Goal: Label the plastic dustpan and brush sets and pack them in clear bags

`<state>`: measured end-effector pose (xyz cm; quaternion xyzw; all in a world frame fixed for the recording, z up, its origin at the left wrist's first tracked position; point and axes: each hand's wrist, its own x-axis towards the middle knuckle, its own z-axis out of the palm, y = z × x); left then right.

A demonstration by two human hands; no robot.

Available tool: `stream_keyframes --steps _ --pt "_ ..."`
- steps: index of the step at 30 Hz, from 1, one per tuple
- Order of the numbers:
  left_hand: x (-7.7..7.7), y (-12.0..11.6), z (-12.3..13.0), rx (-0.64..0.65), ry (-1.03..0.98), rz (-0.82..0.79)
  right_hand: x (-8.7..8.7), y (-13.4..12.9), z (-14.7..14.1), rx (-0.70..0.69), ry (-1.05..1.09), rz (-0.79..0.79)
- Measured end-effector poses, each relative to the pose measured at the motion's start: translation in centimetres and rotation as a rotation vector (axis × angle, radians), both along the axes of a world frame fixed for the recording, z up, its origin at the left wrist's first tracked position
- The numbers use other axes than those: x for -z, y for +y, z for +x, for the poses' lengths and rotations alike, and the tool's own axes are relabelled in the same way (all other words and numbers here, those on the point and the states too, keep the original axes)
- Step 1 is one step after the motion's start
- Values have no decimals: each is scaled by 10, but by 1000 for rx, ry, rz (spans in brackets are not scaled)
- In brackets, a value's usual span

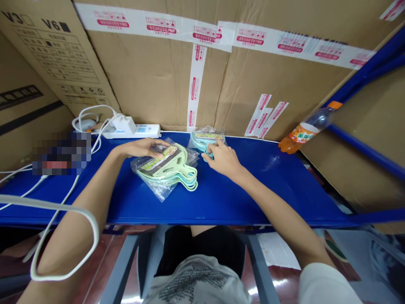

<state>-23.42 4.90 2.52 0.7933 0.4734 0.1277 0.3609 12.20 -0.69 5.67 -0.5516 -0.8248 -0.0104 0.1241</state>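
A stack of pale-green and light-blue flat plastic pieces with looped handles [177, 167] lies in clear bags on the blue table, handles pointing right. Each seems to have a printed card; their exact kind I cannot make out. My left hand [143, 147] rests on the far left part of this stack, fingers stretched out. Beyond and to the right lies a light-blue bagged piece [199, 142] of similar look. My right hand [224, 159] bends over its handle, thumb and fingers closed on it. The fingers hide part of that handle.
A white power strip [147, 131] with a plug and cables stands at the back left. A blurred object [61, 154] lies further left. An orange-capped bottle [303, 131] leans at the back right. Cardboard boxes [158, 76] wall the back, and a white cable [66, 207] loops in front of my left arm.
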Motion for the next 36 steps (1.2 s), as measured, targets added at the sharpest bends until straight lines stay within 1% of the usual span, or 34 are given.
stream_keyframes --steps 2,4,9,13,17,20,23,26,29,33,36 --pt "1 0 -1 6 -15 -1 14 -1 -2 15 -65 -40" --pt "2 1 -1 15 -34 -17 25 -2 -4 1 -62 -40" --pt "4 2 -2 13 -26 -39 40 -5 5 -80 -29 -76" --pt "5 2 -3 16 -33 -23 44 -18 23 -92 -27 -66" --pt "6 3 -3 13 -40 -34 47 -40 44 -114 -158 -61" --pt "7 3 -3 17 -45 -27 54 -55 65 -97 -234 -15" --pt "8 5 -4 26 -51 -35 61 -62 92 -61 -244 41" --pt "10 6 -5 19 -59 -43 63 -56 119 -8 -247 39" --pt "10 5 -5 17 -69 -43 62 -42 144 46 -219 2" --pt "7 3 -3 5 -56 -51 61 -23 171 51 -151 6" --pt "4 0 -1 -2 -48 -50 59 -11 183 38 -120 11"
